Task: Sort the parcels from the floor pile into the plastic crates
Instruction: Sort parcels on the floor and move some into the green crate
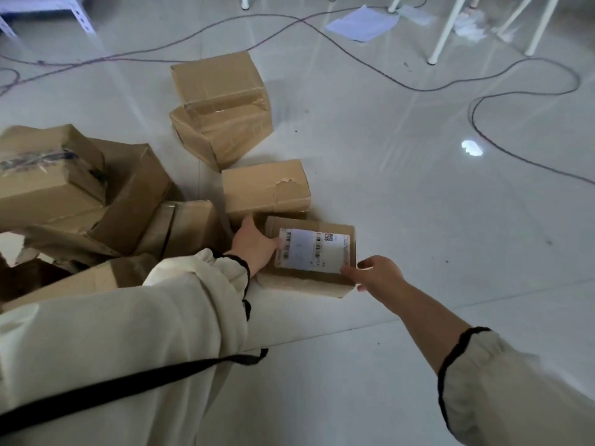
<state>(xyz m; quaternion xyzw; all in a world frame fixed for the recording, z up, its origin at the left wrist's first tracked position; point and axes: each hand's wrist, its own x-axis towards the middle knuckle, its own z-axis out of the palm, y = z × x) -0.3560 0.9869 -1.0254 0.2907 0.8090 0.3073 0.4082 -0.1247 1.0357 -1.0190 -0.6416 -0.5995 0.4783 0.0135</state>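
Note:
A small cardboard parcel [309, 278] with a white shipping label on top lies on the pale floor at the near edge of the pile. My left hand [254, 244] grips its left end, thumb on the label's edge. My right hand [376, 273] holds its near right corner, fingers curled around the side. Behind it sits a plain brown parcel [264, 185] with a torn patch. Farther back stands a larger taped parcel [222, 107]. Several crumpled brown parcels [80, 194] are heaped at the left. No plastic crate is in view.
Dark cables [476, 123] loop over the floor at the back and right. White table or chair legs [447, 30] stand at the top right, with a sheet of paper [360, 24] on the floor. A pale metal shelf frame [48, 8] is at the top left.

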